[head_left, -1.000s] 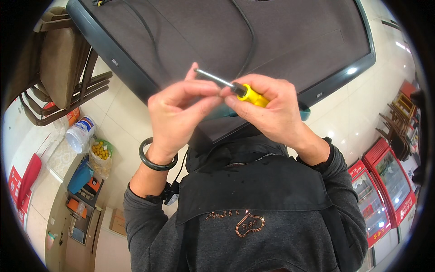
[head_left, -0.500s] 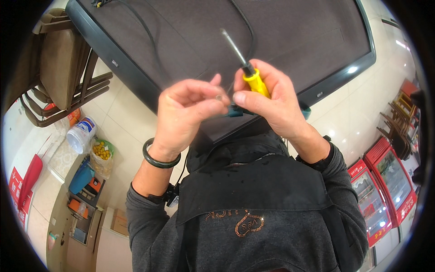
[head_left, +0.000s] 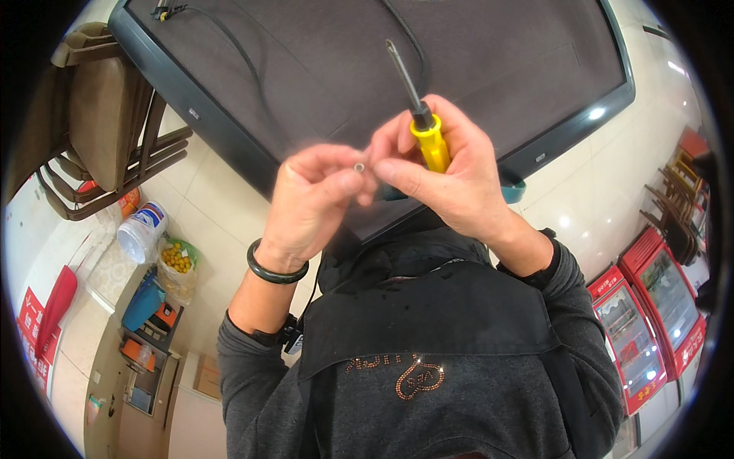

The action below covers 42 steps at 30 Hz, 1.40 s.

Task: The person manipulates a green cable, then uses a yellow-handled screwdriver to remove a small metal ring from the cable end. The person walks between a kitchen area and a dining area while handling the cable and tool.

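My left hand (head_left: 302, 199) is raised over the near edge of a large table with a dark brown top (head_left: 336, 84). Its thumb and fingers pinch a small round metal piece (head_left: 359, 167) with a dark centre, too small to name exactly. My right hand (head_left: 470, 187) has a screwdriver (head_left: 431, 145) with a yellow handle tucked in its fingers, the metal shaft pointing up and away. The right thumb and forefinger reach close to the left fingertips; whether they touch the small piece, I cannot tell. Beyond my right wrist a teal dish edge (head_left: 513, 191) shows.
Black cables (head_left: 229, 46) lie across the tabletop. Stacked brown chairs (head_left: 107, 115) stand at the left, near a white bucket (head_left: 141, 233) and a bag of yellow fruit (head_left: 177, 264). Red glass-front cabinets (head_left: 661, 298) are at the right, below wooden chairs (head_left: 673, 206).
My left fingertips have shifted slightly left and down, showing the small metal piece more clearly. The right thumb and forefinger have moved left, and the screwdriver has turned more upright.
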Each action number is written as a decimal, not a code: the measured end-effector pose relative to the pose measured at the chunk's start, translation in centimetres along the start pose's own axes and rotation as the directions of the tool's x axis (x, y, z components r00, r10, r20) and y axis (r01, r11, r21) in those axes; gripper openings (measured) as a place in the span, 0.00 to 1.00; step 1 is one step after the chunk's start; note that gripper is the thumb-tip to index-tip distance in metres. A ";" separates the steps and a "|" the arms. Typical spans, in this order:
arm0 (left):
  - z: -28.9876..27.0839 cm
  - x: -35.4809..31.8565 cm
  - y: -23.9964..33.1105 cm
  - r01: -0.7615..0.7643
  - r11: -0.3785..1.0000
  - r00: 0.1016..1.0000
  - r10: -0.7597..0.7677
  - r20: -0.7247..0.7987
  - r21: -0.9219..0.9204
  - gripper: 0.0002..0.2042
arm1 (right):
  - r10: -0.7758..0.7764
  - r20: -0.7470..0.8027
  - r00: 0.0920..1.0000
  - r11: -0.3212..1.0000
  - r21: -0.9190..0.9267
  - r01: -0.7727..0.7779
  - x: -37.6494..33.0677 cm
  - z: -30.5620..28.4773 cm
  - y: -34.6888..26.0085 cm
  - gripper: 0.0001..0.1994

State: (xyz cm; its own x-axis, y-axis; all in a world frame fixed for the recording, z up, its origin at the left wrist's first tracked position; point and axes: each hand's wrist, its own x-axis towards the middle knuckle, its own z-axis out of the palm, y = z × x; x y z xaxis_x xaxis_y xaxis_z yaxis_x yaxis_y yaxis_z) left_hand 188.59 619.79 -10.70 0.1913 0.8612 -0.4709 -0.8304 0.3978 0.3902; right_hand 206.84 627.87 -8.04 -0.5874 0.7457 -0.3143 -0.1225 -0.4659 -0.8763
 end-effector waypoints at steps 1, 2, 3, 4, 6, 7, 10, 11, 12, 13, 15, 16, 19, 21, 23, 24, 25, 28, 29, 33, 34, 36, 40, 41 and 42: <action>-0.1 0.0 -0.1 0.003 1.000 1.000 -0.003 -0.004 -0.003 0.10 | 0.004 -0.002 1.000 1.000 -0.013 -0.004 0.0 0.0 0.0 0.12; -0.1 0.0 -0.1 0.003 1.000 1.000 -0.003 -0.002 -0.006 0.10 | 0.002 -0.001 1.000 1.000 -0.023 -0.002 0.0 0.0 0.0 0.12; -0.1 0.0 -0.2 -0.002 1.000 1.000 0.002 0.005 -0.007 0.10 | 0.001 0.001 1.000 0.999 -0.033 -0.001 0.0 0.0 0.0 0.12; -0.1 0.0 -0.2 0.001 1.000 1.000 -0.001 0.002 -0.006 0.10 | 0.000 0.001 1.000 0.999 -0.044 0.000 0.0 0.0 0.0 0.12; -0.2 0.0 -0.2 -0.005 1.000 1.000 0.005 0.014 -0.003 0.10 | -0.003 0.005 1.000 0.998 -0.068 0.003 0.0 -0.1 0.0 0.12; -0.2 -0.1 -0.2 -0.001 1.000 1.000 0.002 0.009 -0.005 0.10 | -0.002 0.004 1.000 0.997 -0.076 0.003 0.0 -0.2 0.0 0.12; -0.2 -0.1 -0.2 0.001 1.000 1.000 0.000 0.014 -0.010 0.10 | -0.002 0.004 1.000 0.997 -0.078 0.002 -0.1 -0.2 0.1 0.12; -0.2 -0.1 -0.2 0.003 1.000 1.000 -0.003 0.015 -0.011 0.10 | 0.001 0.002 1.000 0.998 -0.063 0.000 -0.1 -0.2 0.1 0.12; -0.2 -0.1 -0.2 0.006 1.000 1.000 -0.006 0.017 -0.013 0.10 | 0.001 0.000 1.000 0.999 -0.049 -0.001 -0.1 -0.2 0.1 0.12; -0.2 -0.1 -0.2 0.006 1.000 1.000 -0.005 0.017 -0.010 0.10 | -0.003 0.001 1.000 0.999 -0.051 0.003 -0.1 -0.1 0.2 0.12; -0.2 -0.1 -0.2 -0.001 1.000 1.000 0.001 0.022 -0.004 0.10 | -0.016 0.004 1.000 0.998 -0.057 0.016 -0.1 -0.1 0.2 0.12; -0.1 -0.1 -0.2 0.004 1.000 1.000 -0.004 0.016 -0.007 0.10 | -0.016 0.003 1.000 0.998 -0.053 0.017 -0.1 -0.1 0.2 0.12; -0.1 -0.1 -0.2 0.001 1.000 1.000 -0.001 0.016 -0.007 0.10 | -0.016 0.002 1.000 0.999 -0.048 0.016 -0.1 -0.1 0.2 0.12; -0.1 -0.1 -0.2 0.000 1.000 1.000 0.000 0.020 -0.008 0.10 | -0.017 0.007 1.000 0.998 -0.054 0.017 -0.1 -0.1 0.1 0.12; -0.1 -0.1 -0.1 0.007 1.000 1.000 -0.007 0.015 0.008 0.10 | -0.013 0.014 1.000 0.998 -0.064 0.014 -0.1 -0.1 0.1 0.12; 0.0 -0.1 -0.1 0.006 1.000 1.000 -0.007 0.019 0.021 0.10 | -0.008 0.010 1.000 0.998 -0.065 0.008 -0.1 -0.1 0.1 0.13; 0.0 -0.1 0.0 0.013 1.000 1.000 -0.013 0.017 0.018 0.10 | -0.016 -0.004 1.000 0.997 -0.070 0.016 -0.2 -0.1 0.1 0.11; 0.0 0.1 0.0 0.001 0.998 1.000 -0.002 0.018 0.057 0.09 | -0.007 -0.033 0.999 1.000 -0.003 0.007 -0.3 -0.2 0.0 0.06; 0.0 0.1 0.0 -0.015 0.996 1.000 0.014 0.013 0.089 0.09 | 0.008 -0.016 1.000 0.998 0.069 -0.007 -0.3 -0.4 -0.2 0.06; 0.0 0.5 0.0 -0.054 0.989 0.997 0.047 0.055 0.135 0.08 | -0.157 -0.083 0.984 0.986 -0.070 0.151 -0.2 -1.4 -0.6 0.18; 0.0 0.5 0.1 -0.056 0.989 0.997 0.049 0.054 0.138 0.08 | -0.199 -0.089 0.976 0.971 -0.149 0.185 -0.2 -1.7 -0.8 0.18; 0.1 0.5 0.1 -0.073 0.986 0.996 0.065 0.060 0.147 0.07 | -0.197 -0.053 0.979 0.977 -0.097 0.191 -0.3 -2.3 -1.0 0.15; 0.4 0.3 0.1 -0.072 0.975 0.997 0.065 0.036 0.209 0.08 | -0.218 -0.001 0.976 0.961 -0.173 0.215 -0.5 -3.0 -1.1 0.09; 0.4 0.3 0.2 -0.071 0.976 0.997 0.064 0.039 0.207 0.08 | -0.204 0.010 0.979 0.948 -0.246 0.200 -0.5 -3.2 -1.1 0.09; 0.4 0.3 0.2 -0.069 0.976 0.997 0.062 0.039 0.206 0.08 | -0.188 0.020 0.982 0.930 -0.317 0.185 -0.5 -3.3 -1.1 0.09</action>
State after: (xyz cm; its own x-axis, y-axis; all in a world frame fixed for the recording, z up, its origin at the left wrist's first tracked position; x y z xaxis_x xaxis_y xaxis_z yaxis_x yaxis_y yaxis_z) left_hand 188.73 620.28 -10.43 0.1592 0.8959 -0.4147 -0.7156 0.3941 0.5767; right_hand 209.96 629.58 -8.13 -0.5696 0.8105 -0.1363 0.0311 -0.1445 -0.9890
